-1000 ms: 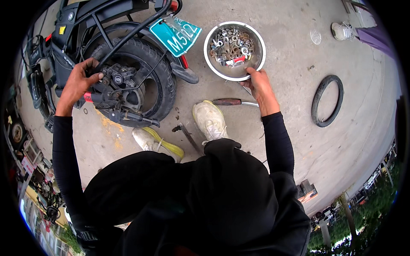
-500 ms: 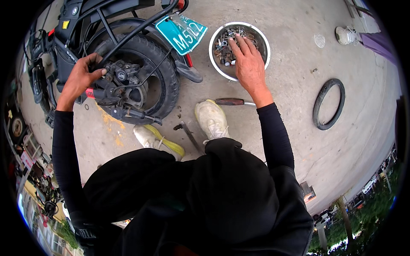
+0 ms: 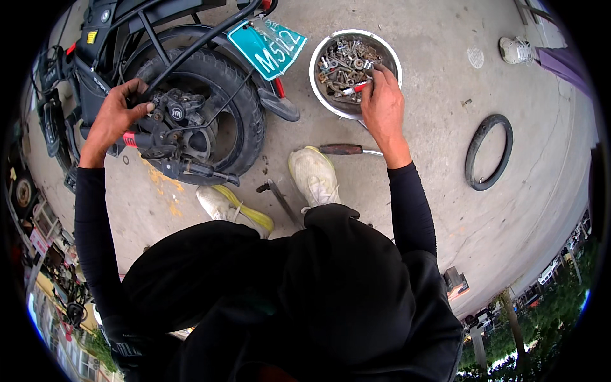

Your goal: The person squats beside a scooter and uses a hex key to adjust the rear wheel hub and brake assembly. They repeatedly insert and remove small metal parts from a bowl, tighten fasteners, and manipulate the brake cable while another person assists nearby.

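round silvery bowl (image 3: 314, 76) | loose metal fasteners (image 3: 344, 65) inside | beside black two-wheeler (image 3: 177, 113)

Clock directions run from the right shoe (image 3: 312, 175), twelve straight ahead. The bike (image 3: 95, 73) stands at ten, its wheel (image 3: 252, 121) nearest, the left hand (image 3: 114, 121) at the wheel's nine. The bowl (image 3: 312, 74) sits at one, bolts (image 3: 344, 67) inside, the right hand (image 3: 385, 105) over its four-o'clock rim. The tool (image 3: 342, 149) lies at two, the loose tyre (image 3: 471, 156) at three, the box (image 3: 456, 281) at four, and the left shoe (image 3: 232, 209) at eight, the bar (image 3: 280, 201) between both shoes.
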`<state>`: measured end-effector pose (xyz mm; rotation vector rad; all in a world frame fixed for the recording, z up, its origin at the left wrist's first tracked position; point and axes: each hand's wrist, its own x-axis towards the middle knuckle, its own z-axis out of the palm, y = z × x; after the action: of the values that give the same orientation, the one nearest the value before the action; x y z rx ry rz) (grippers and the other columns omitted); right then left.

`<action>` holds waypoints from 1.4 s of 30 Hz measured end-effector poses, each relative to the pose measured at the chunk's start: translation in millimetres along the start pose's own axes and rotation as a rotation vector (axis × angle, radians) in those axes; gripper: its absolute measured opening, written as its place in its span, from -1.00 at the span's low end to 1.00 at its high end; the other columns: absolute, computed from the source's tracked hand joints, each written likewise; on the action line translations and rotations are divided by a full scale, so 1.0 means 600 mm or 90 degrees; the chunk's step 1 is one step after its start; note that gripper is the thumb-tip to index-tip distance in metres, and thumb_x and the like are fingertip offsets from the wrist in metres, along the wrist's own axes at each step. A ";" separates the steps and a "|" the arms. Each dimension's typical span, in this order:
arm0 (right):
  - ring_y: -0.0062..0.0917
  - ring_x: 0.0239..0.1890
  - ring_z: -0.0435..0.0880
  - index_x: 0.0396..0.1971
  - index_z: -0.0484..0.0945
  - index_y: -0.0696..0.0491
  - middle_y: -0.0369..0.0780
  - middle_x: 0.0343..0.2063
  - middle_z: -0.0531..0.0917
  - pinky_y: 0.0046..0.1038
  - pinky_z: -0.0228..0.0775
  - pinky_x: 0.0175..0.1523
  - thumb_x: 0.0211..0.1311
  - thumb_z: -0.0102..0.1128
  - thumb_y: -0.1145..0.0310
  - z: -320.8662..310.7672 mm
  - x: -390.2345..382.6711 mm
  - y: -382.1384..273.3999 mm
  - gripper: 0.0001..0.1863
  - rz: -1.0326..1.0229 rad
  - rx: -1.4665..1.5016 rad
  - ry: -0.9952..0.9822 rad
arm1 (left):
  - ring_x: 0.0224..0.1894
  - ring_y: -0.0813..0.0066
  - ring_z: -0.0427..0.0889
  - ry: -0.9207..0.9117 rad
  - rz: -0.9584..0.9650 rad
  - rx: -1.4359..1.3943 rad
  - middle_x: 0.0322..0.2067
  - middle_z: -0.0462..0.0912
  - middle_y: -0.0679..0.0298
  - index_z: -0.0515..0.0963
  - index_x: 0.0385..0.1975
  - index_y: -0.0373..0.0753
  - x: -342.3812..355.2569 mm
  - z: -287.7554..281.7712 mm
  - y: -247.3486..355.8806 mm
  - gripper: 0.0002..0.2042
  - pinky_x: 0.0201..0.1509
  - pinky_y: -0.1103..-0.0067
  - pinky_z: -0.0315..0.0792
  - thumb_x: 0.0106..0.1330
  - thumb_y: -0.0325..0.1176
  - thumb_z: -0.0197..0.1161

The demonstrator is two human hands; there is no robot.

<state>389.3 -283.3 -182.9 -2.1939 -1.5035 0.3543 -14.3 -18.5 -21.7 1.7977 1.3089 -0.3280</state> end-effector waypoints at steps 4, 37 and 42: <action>-0.03 0.24 0.49 0.26 0.49 0.15 0.04 0.23 0.49 -0.17 0.45 0.29 0.21 0.24 0.52 0.032 0.030 0.006 -0.44 -0.050 -0.076 0.023 | -0.26 0.66 0.40 -0.014 0.012 0.004 -0.35 0.48 0.40 0.50 -0.19 -0.38 0.006 -0.001 0.006 -0.77 -0.14 0.62 0.37 0.25 -0.54 0.42; -0.04 0.29 0.45 0.25 0.54 0.11 -0.06 0.25 0.54 0.00 0.35 0.31 0.33 0.29 0.02 0.042 0.020 -0.006 -0.38 -0.066 -0.060 -0.077 | -0.23 0.65 0.40 -0.018 -0.002 0.028 -0.30 0.50 0.40 0.51 -0.13 -0.40 0.008 -0.009 -0.007 -0.72 -0.10 0.63 0.37 0.24 -0.51 0.44; -0.14 0.20 0.50 0.20 0.57 0.11 -0.09 0.18 0.57 -0.12 0.41 0.28 0.34 0.30 0.08 0.022 -0.019 -0.027 -0.46 -0.084 0.039 -0.140 | -0.20 0.65 0.41 0.004 0.002 0.007 -0.28 0.51 0.40 0.52 -0.10 -0.40 0.006 -0.005 -0.013 -0.71 -0.05 0.63 0.38 0.24 -0.53 0.44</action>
<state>365.9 -286.2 -186.5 -2.0501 -1.7190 0.6059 -20.4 -13.3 -26.4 1.8117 1.3100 -0.3289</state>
